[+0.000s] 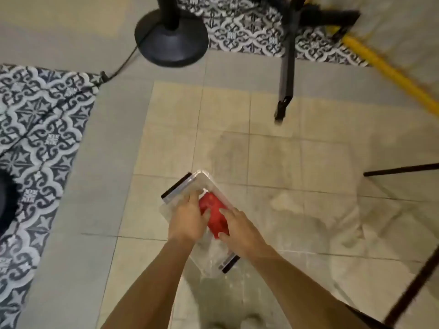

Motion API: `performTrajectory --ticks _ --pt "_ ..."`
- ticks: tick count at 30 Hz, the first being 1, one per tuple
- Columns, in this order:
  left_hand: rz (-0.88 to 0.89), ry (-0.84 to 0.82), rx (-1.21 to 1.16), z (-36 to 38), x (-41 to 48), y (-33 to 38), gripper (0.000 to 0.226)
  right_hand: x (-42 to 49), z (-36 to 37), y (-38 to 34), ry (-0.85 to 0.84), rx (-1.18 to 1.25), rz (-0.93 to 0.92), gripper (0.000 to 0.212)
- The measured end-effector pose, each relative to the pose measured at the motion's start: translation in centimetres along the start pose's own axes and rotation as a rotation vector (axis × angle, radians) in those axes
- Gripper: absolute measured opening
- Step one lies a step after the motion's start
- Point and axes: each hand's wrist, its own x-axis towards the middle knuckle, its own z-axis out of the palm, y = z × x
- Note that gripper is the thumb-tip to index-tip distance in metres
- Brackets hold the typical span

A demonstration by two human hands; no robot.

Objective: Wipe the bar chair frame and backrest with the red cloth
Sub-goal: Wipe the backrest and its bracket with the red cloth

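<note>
My left hand point(187, 218) curled over the box point(206, 175) rim, thumb inside, right hand point(240, 232) against the red cloth point(213, 213) in the box, its hold unclear, open floor point(237, 115) ahead, chair leg point(287, 67) far right, fan base point(171, 40) beyond.
</note>
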Motion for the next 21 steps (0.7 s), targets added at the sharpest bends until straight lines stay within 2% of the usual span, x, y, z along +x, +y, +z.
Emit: performTrajectory --ticks 3,5,8,19,21 --pt "-0.042 0.006 -0.007 3.6 2.7 -1.8 0.040 2.8 3.3 1.8 0.016 -0.036 -0.019 0.058" --pt "-0.073 -0.024 0.025 5.4 4.2 -2.6 0.037 4.2 4.6 2.6 -0.040 -0.056 0.020 0.070" --pt "-0.091 -0.018 -0.006 7.6 5.6 -4.1 0.035 6.1 6.3 3.7 -0.036 -0.053 0.065 0.080" --pt "-0.103 0.021 0.008 10.2 7.3 -7.0 0.048 7.9 8.1 4.0 -0.102 -0.058 0.106 0.084" --pt "-0.115 -0.016 -0.002 10.3 7.5 -6.9 0.050 8.0 8.2 4.0 -0.099 -0.047 0.116 0.084"
